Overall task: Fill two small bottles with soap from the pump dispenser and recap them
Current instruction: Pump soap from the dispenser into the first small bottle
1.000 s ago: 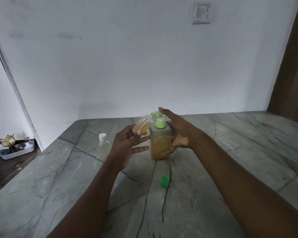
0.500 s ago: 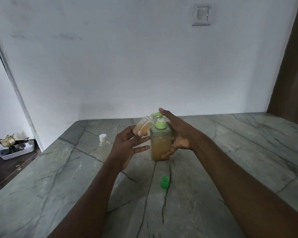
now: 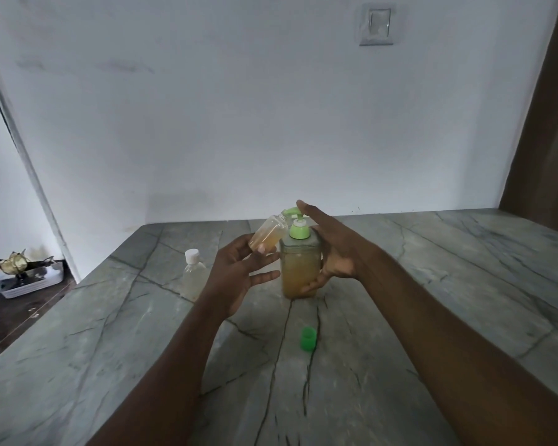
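My left hand (image 3: 239,272) pinches a small uncapped bottle (image 3: 268,235), tilted with its mouth under the green spout of the pump dispenser (image 3: 300,265); amber soap lies in it. My right hand (image 3: 335,249) wraps the dispenser's far side, thumb low on its front, forefinger on the green pump head (image 3: 295,213). A second small clear bottle (image 3: 192,275) with a white cap stands on the stone table (image 3: 432,300) to the left. A loose green cap (image 3: 308,338) stands on the table nearer to me.
A white wall runs along the table's far edge. The table's left edge drops to a dark floor where a white tray (image 3: 29,283) holds an ornament. A brown door frame (image 3: 541,140) stands at the right.
The pump head has risen slightly under my right forefinger. Both hands and the tilted bottle stay in place.
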